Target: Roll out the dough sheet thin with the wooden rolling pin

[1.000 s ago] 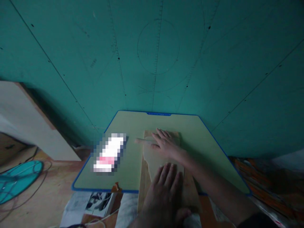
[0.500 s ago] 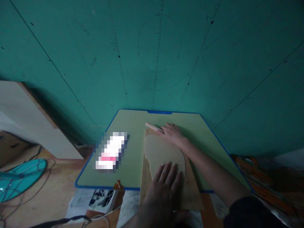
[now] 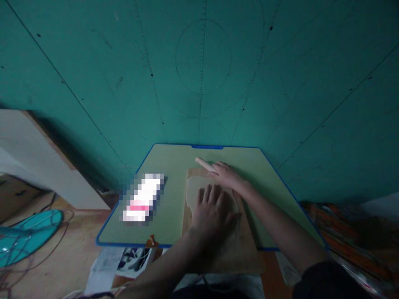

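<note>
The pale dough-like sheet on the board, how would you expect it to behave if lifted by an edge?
The sheet would probably droop, as it looks thin. It might stick, lying flat on the board; the left hand could pin it.

Left hand (image 3: 210, 207) flat on pale dough (image 3: 195, 187)

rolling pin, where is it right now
In the head view, the rolling pin is in the right hand, at the far end of the wooden board, its free end angled leftward over the table top.
</note>
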Demonstrator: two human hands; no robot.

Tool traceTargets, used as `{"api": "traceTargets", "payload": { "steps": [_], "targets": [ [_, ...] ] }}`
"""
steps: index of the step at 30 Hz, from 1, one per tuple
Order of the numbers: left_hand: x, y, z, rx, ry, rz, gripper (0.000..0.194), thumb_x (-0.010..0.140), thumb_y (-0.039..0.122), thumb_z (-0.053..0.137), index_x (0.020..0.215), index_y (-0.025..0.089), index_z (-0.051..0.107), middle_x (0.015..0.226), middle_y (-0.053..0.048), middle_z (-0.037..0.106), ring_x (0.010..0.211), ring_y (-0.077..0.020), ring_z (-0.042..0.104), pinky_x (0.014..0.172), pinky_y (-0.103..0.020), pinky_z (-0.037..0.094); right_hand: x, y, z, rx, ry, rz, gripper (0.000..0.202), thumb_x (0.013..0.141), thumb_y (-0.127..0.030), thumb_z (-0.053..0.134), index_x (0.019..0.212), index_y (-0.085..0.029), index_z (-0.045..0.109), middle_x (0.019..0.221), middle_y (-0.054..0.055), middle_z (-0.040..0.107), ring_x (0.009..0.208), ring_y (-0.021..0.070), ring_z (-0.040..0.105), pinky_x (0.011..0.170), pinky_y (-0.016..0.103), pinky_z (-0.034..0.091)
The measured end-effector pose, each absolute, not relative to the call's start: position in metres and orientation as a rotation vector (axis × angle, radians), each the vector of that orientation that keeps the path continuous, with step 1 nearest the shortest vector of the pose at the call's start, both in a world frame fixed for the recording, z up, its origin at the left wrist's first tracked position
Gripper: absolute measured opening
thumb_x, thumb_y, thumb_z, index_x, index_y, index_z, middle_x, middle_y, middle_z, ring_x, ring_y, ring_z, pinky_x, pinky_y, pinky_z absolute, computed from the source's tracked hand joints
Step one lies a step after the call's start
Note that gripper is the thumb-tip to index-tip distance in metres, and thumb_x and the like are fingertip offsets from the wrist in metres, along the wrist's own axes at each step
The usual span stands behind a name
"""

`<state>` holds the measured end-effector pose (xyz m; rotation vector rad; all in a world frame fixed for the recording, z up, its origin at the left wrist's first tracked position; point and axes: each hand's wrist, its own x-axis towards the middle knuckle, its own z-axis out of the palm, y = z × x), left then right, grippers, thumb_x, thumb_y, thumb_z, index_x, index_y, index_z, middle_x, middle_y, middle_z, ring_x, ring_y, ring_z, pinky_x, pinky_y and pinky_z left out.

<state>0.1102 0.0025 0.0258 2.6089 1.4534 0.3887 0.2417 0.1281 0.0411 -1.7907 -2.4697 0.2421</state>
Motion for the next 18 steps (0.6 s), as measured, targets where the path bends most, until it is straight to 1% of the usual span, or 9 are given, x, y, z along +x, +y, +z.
{"api": "traceTargets", "payload": {
  "steps": [3,8,10,14,18],
  "targets": [
    [0.11,0.006,0.018,2.602,1.413,0.33,0.076,0.097,0.066,0.04,0.152,0.013,0.04,0.161,-0.023,0.035,0.151,-0.0433,0.026,0.119,-0.066,0.021,0.25,0.129,0.039,-1.836,-2.404,0.286,0.027,0.103,-0.036,0.046,0.115,-0.02,0.065,0.12,0.013,0.068,0.107,0.0246,0.064,0.082,0.032,0.045],
    [0.105,0.003,0.017,2.593,1.342,0.247,0.084,0.097,0.071,0.031,0.156,0.011,0.033,0.164,-0.024,0.027,0.153,-0.0438,0.019,0.121,-0.066,0.012,0.25,0.129,0.036,-1.869,-2.306,0.332,0.028,0.102,-0.038,0.046,0.114,-0.022,0.066,0.116,0.013,0.071,0.102,0.0263,0.066,0.076,0.032,0.045],
    [0.104,0.001,0.017,2.598,1.328,0.253,0.085,0.097,0.072,0.03,0.157,0.012,0.033,0.164,-0.024,0.026,0.153,-0.0439,0.018,0.121,-0.067,0.01,0.249,0.131,0.034,-1.878,-2.268,0.349,0.028,0.101,-0.038,0.046,0.113,-0.022,0.066,0.115,0.013,0.072,0.1,0.0257,0.066,0.076,0.032,0.044],
    [0.101,-0.004,0.014,2.625,1.292,0.283,0.082,0.098,0.071,0.029,0.157,0.015,0.032,0.165,-0.022,0.027,0.153,-0.0427,0.018,0.121,-0.068,0.011,0.253,0.136,0.029,-1.905,-2.184,0.405,0.028,0.102,-0.037,0.044,0.109,-0.02,0.065,0.111,0.012,0.073,0.092,0.0232,0.067,0.071,0.03,0.042],
    [0.099,-0.008,0.015,2.631,1.269,0.295,0.08,0.097,0.07,0.036,0.155,0.016,0.034,0.164,-0.022,0.027,0.152,-0.0443,0.019,0.12,-0.069,0.013,0.261,0.14,0.027,-1.905,-2.12,0.47,0.027,0.102,-0.034,0.042,0.102,-0.02,0.065,0.105,0.01,0.074,0.088,0.021,0.066,0.069,0.028,0.041]
  ]
}}
